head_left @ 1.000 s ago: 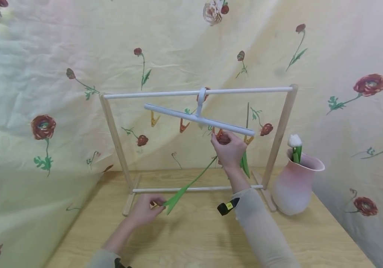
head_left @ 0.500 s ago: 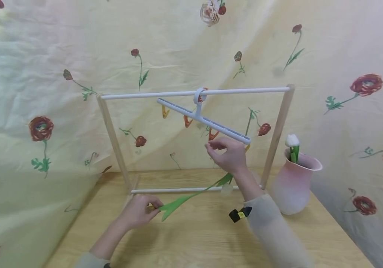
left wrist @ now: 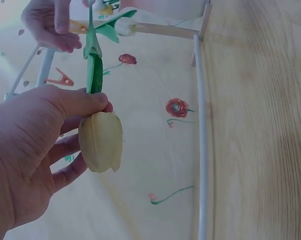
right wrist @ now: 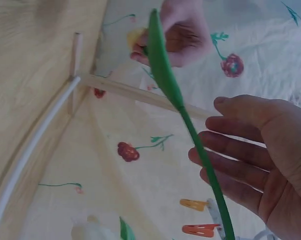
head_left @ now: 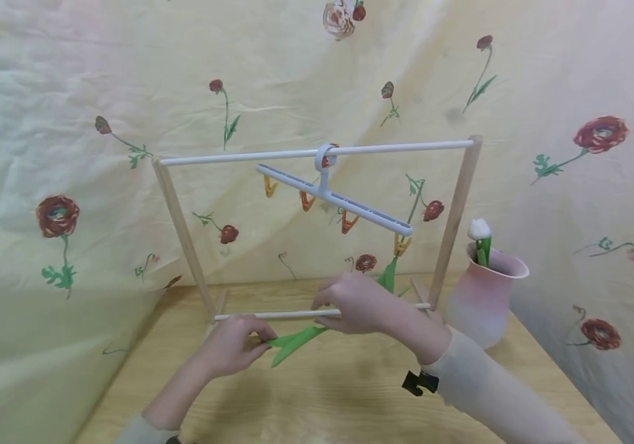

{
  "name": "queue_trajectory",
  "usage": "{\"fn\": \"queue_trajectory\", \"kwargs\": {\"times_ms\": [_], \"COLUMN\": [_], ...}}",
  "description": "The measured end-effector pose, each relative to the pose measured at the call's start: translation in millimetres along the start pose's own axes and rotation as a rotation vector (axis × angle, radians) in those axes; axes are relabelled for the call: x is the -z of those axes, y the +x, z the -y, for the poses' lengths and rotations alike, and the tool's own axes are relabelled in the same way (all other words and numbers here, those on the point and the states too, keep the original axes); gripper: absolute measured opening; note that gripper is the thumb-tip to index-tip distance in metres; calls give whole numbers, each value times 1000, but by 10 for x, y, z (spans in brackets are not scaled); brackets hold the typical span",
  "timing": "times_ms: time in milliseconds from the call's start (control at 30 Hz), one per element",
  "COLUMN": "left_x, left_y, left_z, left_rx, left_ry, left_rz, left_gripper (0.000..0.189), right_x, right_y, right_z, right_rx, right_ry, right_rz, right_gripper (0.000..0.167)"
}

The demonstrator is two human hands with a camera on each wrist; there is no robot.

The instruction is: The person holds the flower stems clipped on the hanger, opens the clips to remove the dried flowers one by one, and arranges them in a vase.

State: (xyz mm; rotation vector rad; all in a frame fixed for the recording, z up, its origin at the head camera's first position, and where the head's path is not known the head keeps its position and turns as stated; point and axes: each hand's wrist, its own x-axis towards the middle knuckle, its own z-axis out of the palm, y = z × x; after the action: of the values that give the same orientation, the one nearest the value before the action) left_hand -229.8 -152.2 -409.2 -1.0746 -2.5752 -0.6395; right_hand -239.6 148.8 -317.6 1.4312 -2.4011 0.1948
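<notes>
My left hand [head_left: 235,349] pinches an artificial yellow tulip [left wrist: 100,142] just behind its bloom, low over the wooden table [head_left: 350,401]. Its green stem and leaf [head_left: 297,340] slant up to the right, toward the yellow clip [head_left: 402,245] at the low end of a white clip hanger [head_left: 339,200]. I cannot tell whether that clip holds the stem. My right hand [head_left: 353,302] hovers open beside the stem by the rack's lower rail. In the right wrist view the stem [right wrist: 200,145] crosses in front of its straight fingers [right wrist: 240,145].
The hanger hangs tilted from the top rail of a wooden-posted rack [head_left: 239,156] and carries several orange and yellow clips. A pink vase [head_left: 483,308] with a white tulip [head_left: 479,229] stands right of the rack. Flowered cloth [head_left: 73,123] hangs close behind.
My right hand has let go at the hanger's clips and dropped to the lower rail, fingers spread. The hanger swung and tilted. The left hand keeps hold of the tulip.
</notes>
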Motion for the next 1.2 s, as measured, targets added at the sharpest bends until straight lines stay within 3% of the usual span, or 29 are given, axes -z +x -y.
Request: {"fn": "queue_trajectory", "kwargs": {"times_ms": [133,333,500,900,1200], "left_x": [33,54,62,80,18], "left_y": [20,54,111,166,184], "left_z": [-46,-101,-152,-207,-200], "left_rx": [6,-16,-60,-91,-99], "left_ry": [10,5,24,61,84], "left_rz": [30,73,65,93,112], "left_gripper": [16,15,14,12,8], "right_x": [-79,-175,-219,-371,-441], "right_y": [-87,-152,-215,-296,-353], "right_z": [12,61,135,157,184], "right_rx": [-13,-18,2,39,-20], "right_ry": [28,47,0,-75,41], "right_rz": [64,86,62,3,51], "right_gripper": [12,10,1,13,13]}}
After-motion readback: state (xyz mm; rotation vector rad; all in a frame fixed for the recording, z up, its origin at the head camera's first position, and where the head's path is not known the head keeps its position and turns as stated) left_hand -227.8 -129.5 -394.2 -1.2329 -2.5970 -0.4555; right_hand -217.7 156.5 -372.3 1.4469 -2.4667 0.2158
